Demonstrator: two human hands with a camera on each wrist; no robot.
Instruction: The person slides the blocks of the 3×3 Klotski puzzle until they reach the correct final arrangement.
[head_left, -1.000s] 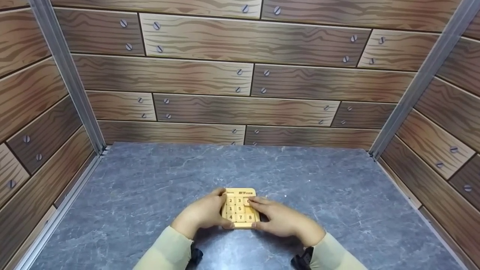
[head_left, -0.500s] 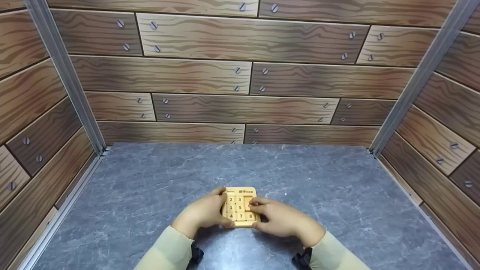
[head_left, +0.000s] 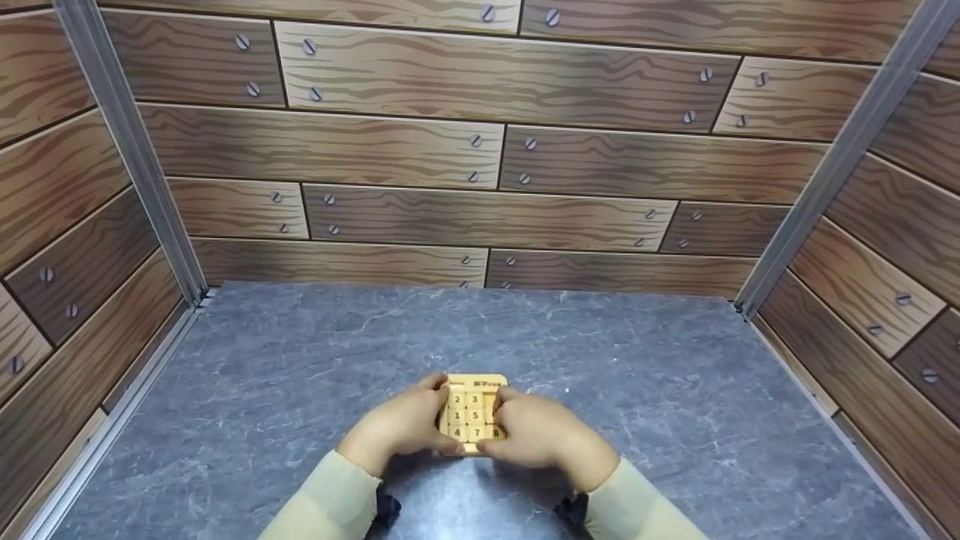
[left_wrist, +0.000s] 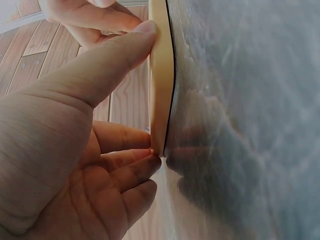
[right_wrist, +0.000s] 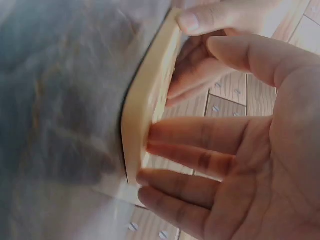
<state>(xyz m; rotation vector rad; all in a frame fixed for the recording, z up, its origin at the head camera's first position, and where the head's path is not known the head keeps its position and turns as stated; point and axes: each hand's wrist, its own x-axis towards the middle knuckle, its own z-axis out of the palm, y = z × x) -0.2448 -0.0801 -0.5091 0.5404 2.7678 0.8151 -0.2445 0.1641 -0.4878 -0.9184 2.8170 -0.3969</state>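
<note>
A yellow number slide puzzle (head_left: 473,382) lies flat on the grey marbled table. Its tiles read 2, 3, 1, 5, 4, 7 and 8, and a bare slot shows at the upper right. My left hand (head_left: 401,420) grips the left side, thumb at the near corner and fingers along the far-left edge. The left wrist view shows the thumb (left_wrist: 120,57) pressing the puzzle's rim (left_wrist: 162,65). Over the right column rests my right hand (head_left: 544,431), hiding some tiles there. In the right wrist view its fairly straight fingers (right_wrist: 200,135) touch the puzzle's face, the thumb standing apart.
Wood-plank-patterned walls (head_left: 420,157) enclose the table (head_left: 300,345) at the back and sides. Metal posts (head_left: 142,165) stand at the back corners. Both forearms wear pale sleeves (head_left: 330,495) with dark straps at the wrists.
The tile in the right column has slid down from the top slot, leaving that slot bare. My right hand has then shifted left over the column. The left hand keeps its hold.
</note>
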